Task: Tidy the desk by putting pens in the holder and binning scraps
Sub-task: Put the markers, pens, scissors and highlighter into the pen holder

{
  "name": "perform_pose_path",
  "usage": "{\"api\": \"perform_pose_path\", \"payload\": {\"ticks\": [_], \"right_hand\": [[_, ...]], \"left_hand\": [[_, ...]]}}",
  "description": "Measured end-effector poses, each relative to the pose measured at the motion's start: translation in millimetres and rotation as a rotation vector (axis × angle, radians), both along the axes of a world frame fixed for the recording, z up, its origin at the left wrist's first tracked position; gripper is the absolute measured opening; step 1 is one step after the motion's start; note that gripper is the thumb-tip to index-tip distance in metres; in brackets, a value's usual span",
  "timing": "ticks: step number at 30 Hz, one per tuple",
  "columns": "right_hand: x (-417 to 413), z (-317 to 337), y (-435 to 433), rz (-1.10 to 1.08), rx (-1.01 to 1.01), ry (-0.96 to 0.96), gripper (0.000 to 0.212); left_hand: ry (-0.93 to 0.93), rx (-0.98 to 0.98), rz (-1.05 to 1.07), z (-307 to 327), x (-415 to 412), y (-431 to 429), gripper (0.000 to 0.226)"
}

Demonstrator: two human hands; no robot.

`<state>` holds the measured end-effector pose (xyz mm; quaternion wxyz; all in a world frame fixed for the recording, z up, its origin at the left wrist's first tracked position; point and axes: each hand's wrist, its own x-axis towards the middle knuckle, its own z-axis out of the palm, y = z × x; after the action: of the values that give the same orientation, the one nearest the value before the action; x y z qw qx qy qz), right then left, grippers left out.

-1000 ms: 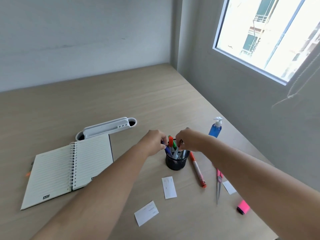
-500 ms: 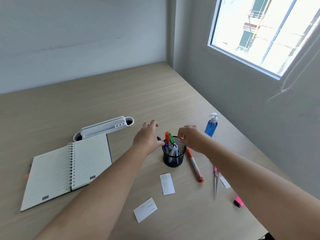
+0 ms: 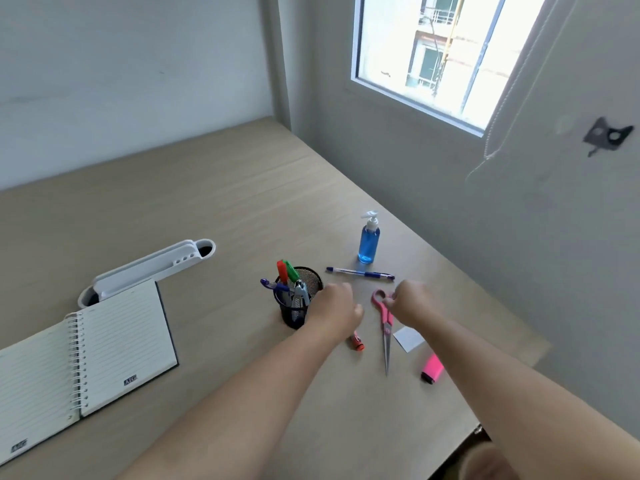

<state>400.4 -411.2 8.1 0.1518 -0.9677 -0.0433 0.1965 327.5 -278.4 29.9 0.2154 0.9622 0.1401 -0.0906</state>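
Note:
A black mesh pen holder (image 3: 298, 301) stands mid-desk with a red marker, a green marker and a blue pen in it. My left hand (image 3: 337, 311) is just right of it, fingers curled down over an orange marker (image 3: 356, 342) whose end sticks out below the hand. The fingers of my right hand (image 3: 412, 303) pinch the handle of pink scissors (image 3: 386, 336) that lie on the desk. A blue pen (image 3: 360, 273) lies behind both hands. A white paper scrap (image 3: 408, 338) and a pink highlighter (image 3: 432, 368) lie under my right forearm.
A blue pump bottle (image 3: 369, 240) stands behind the pen. An open spiral notebook (image 3: 114, 341) and a white desk organizer (image 3: 149, 265) are at the left. The desk's right edge (image 3: 502, 386) runs close to the highlighter, along the wall under the window.
Both hands have left the holder's rim and moved right and nearer, the left onto the orange marker, the right onto the scissors handle. The view has swung right, which reveals the blue pen.

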Motion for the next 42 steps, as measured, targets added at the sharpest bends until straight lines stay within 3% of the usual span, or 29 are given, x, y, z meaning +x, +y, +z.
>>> {"api": "perform_pose_path", "payload": {"ticks": [4, 9, 11, 14, 18, 21, 24, 29, 32, 35, 38, 42], "right_hand": [[3.6, -32.3, -3.8, -0.023, -0.032, 0.098, 0.023], [8.3, -37.3, 8.7, -0.062, -0.024, 0.104, 0.026], [12.6, -39.5, 13.1, -0.077, -0.010, 0.121, 0.015], [16.2, -45.8, 15.5, -0.143, 0.060, 0.195, 0.029], [20.1, -41.3, 11.1, -0.237, 0.219, 0.272, 0.014], [29.0, -21.4, 0.7, -0.186, 0.228, 0.267, 0.008], [37.6, 13.2, -3.2, -0.142, 0.208, 0.154, 0.023], [33.7, 76.7, 26.5, -0.160, 0.520, -0.041, 0.018], [21.2, 108.1, 57.3, -0.115, 0.720, -0.097, 0.024], [9.4, 119.7, 84.1, -0.020, 0.757, -0.160, 0.015], [0.1, 113.6, 103.0, 0.045, 0.749, -0.199, 0.015], [-10.8, 85.6, 115.0, 0.100, 0.669, -0.100, 0.018]], "left_hand": [[0.239, -0.032, 0.120, -52.5, 11.5, -6.9, 0.034], [0.219, -0.105, 0.316, -69.3, 17.0, -2.7, 0.050], [0.218, -0.121, 0.350, -72.6, 20.9, -4.8, 0.047], [0.248, -0.123, 0.346, -72.0, 26.7, -5.7, 0.037], [0.242, -0.262, 0.338, -65.4, 25.4, -4.8, 0.024], [0.181, -0.478, 0.319, -57.7, 14.1, -7.0, 0.010], [0.081, -0.621, 0.233, -37.4, 4.1, -8.2, 0.007], [-0.235, -0.700, 0.168, 19.1, -7.9, 9.8, 0.012], [-0.464, -0.613, 0.232, 52.5, -18.4, 38.2, 0.024], [-0.570, -0.494, 0.296, 65.0, -26.5, 73.1, 0.022], [-0.517, -0.379, 0.341, 59.4, -33.7, 94.3, 0.012], [-0.350, -0.219, 0.314, 33.0, -39.6, 99.1, 0.025]]}}
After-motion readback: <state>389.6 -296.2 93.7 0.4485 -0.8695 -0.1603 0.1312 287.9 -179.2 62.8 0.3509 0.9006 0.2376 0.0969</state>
